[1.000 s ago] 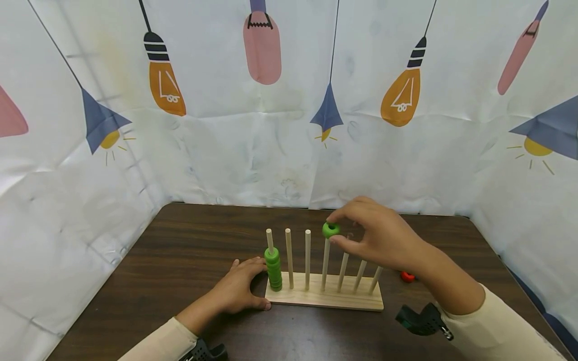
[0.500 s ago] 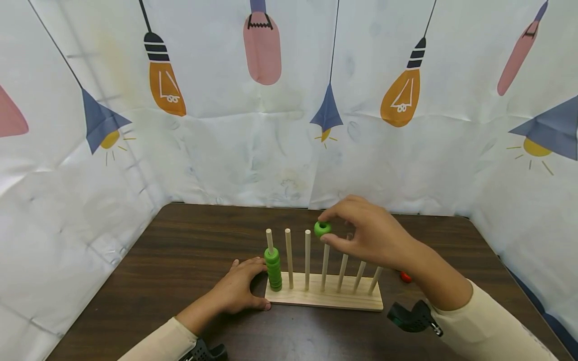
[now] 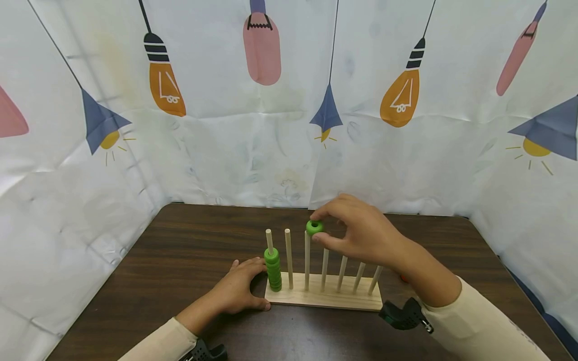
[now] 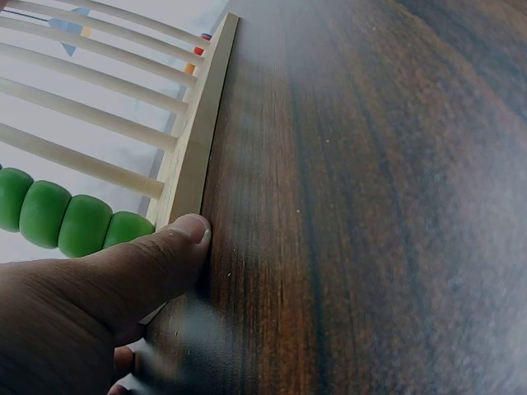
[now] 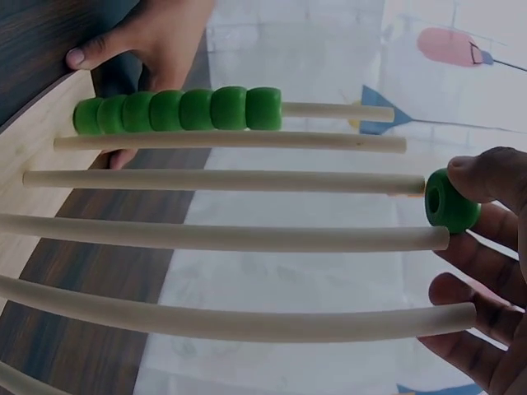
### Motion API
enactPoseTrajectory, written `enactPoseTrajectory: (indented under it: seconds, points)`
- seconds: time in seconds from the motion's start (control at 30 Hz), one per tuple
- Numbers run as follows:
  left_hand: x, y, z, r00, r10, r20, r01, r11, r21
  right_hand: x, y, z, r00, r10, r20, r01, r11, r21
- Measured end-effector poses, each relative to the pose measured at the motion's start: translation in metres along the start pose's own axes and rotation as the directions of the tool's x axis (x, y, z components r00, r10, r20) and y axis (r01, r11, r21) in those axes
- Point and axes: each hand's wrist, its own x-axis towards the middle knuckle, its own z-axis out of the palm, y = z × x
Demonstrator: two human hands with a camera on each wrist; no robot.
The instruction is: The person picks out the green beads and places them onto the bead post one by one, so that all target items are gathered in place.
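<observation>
A green bead [image 3: 314, 227] with a hole is pinched between thumb and fingers of my right hand [image 3: 368, 231]. In the head view it appears at the top of the third peg from the left; the right wrist view shows its hole facing the pegs. A wooden peg rack [image 3: 325, 293] stands upright on the table. Several green beads [image 5: 165, 110] are stacked on its leftmost peg, and the top of that peg is bare. My left hand [image 3: 239, 288] holds the rack's left end, its thumb [image 4: 177, 234] against the front edge and its fingers behind.
Part of a red piece [image 3: 404, 279] shows behind my right forearm. Small red and orange pieces [image 4: 196, 56] lie beyond the rack in the left wrist view. The dark wooden table [image 3: 194, 240] meets a printed white sheet [image 3: 226, 160] behind.
My right hand has moved left with the green bead, from above the fourth peg to the third. The red piece is now mostly covered by the forearm. My left hand has stayed still.
</observation>
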Motion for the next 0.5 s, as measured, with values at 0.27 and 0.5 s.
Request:
enactPoseTrajectory:
  seconds: [0.27,0.5]
  points:
    - [0.0001,-0.0012,-0.0001,1.0,0.0,0.001,0.0,1.0,0.001,0.0052,-0.0034,0.0028,1.0,0.01,0.01,-0.01,1.0,0.009]
    - [0.0002,-0.0023,0.0001,1.0,0.005,-0.002,-0.005,1.0,0.001,0.0101,-0.0066,0.0059,1.0,0.019,0.024,-0.019,1.0,0.014]
